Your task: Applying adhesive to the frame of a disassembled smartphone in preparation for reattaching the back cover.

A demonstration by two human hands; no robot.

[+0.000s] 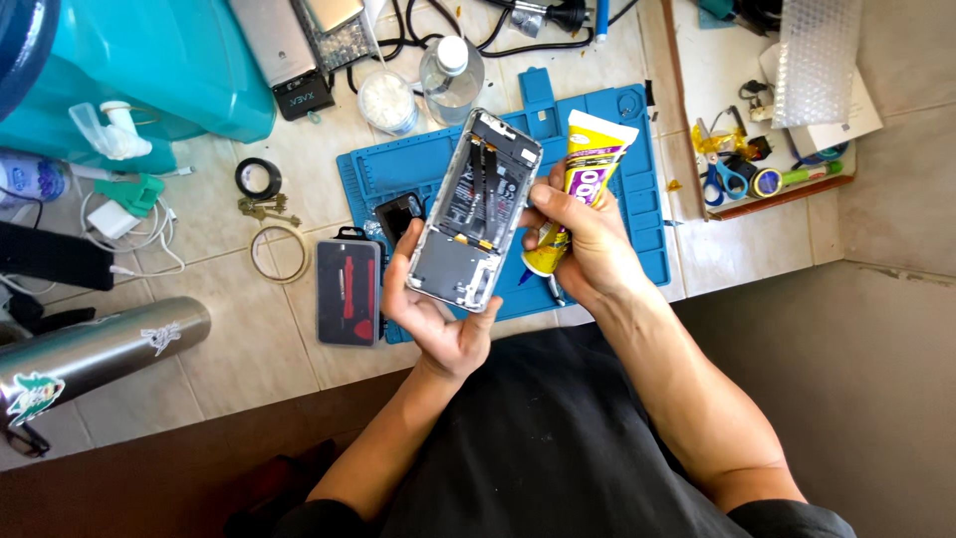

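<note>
Cradling the opened phone frame (476, 211) in your left hand (438, 309), fingers wrapped on its long edges, above the blue mat (637, 199). Light and rigid but likely fragile inside: keep to the metal rim, off the ribbon cables. Right hand (583, 239) is clenched round the yellow glue tube (583, 169); soft, so squeeze gently.

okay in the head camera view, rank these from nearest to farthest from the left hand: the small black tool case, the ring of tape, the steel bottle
From the left hand:
1. Black tool case, just to its left on the tiles.
2. Ring of tape, further left and a little up, beside the keys.
3. Steel bottle, lying far out at the left edge.
</note>
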